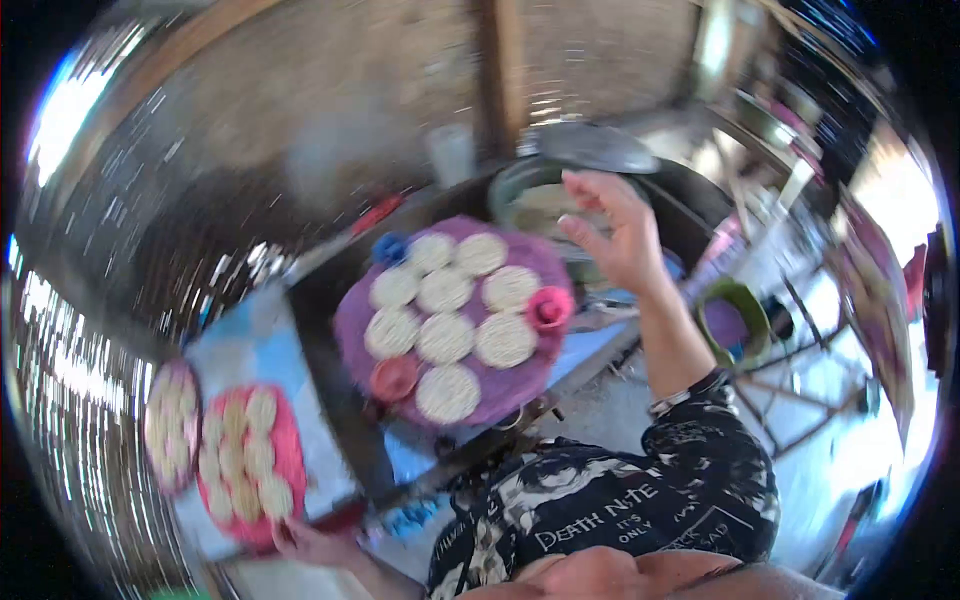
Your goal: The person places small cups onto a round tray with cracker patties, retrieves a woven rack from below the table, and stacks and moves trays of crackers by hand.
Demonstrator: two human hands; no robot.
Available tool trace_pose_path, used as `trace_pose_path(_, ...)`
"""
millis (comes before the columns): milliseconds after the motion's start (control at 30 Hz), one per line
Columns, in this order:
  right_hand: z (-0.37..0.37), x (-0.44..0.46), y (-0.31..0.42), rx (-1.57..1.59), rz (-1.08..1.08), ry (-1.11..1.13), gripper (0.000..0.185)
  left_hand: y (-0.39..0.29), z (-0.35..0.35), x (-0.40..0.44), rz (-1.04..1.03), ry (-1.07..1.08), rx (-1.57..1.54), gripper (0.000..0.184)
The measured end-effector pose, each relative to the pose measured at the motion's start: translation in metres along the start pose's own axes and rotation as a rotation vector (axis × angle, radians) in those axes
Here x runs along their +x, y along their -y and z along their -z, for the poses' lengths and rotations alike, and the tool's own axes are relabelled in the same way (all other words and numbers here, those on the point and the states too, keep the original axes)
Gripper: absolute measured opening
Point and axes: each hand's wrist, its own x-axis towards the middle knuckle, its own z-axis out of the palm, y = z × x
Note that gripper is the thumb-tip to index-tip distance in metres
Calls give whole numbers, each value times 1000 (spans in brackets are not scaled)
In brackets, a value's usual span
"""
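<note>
At lower left, my left hand (305, 545) is at the near edge of an oval pink tray (290, 430), its fingers closed at the rim; blur softens the detail. Rows of round, off-white noodle-like cakes (260, 458) lie on that tray. My right hand (622, 235) is raised with its fingers apart and nothing in it, in front of a wide pot (508, 190) with pale contents. Between my hands stands a round purple tray (350, 345) bearing several similar cakes (446, 338). A blue piece (390, 249), a pink one (549, 308) and a red one (394, 378) sit around its edge.
Another tray of cakes (172, 425) lies at far left on the blue-white table (240, 335). A metal lid (595, 148) is behind the pot. A green bucket (735, 320) stands at right beside a wooden frame (800, 395). A wooden post (500, 75) rises behind.
</note>
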Motion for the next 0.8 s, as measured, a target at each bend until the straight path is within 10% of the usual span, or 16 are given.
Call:
trace_pose_path(67, 28, -47, -37, 142, -191, -250, 31, 54, -12, 1, -242, 118, -68, 25)
trace_pose_path(133, 58, -90, -54, 218, -443, -427, 25, -46, -29, 0, -267, 45, 18, 25)
trace_pose_path(267, 101, -146, -82, 233, -795, -587, 19, -3, -44, -3, -131, 211, -247, 22)
trace_pose_path(333, 112, -172, -108, 269, -878, -626, 19, -1, -39, -14, -553, 158, 147, 21)
trace_pose_path(367, 110, -189, -125, 291, -946, -587, 18, -24, -36, -28, -324, 156, -11, 20)
trace_pose_path(600, 30, -328, -205, 482, -1431, 658, 16, -83, 17, -122, 19, 171, -124, 14)
trace_pose_path(800, -51, -408, -223, 532, -1590, 1171, 9, -85, 77, -222, 154, 157, 4, 13)
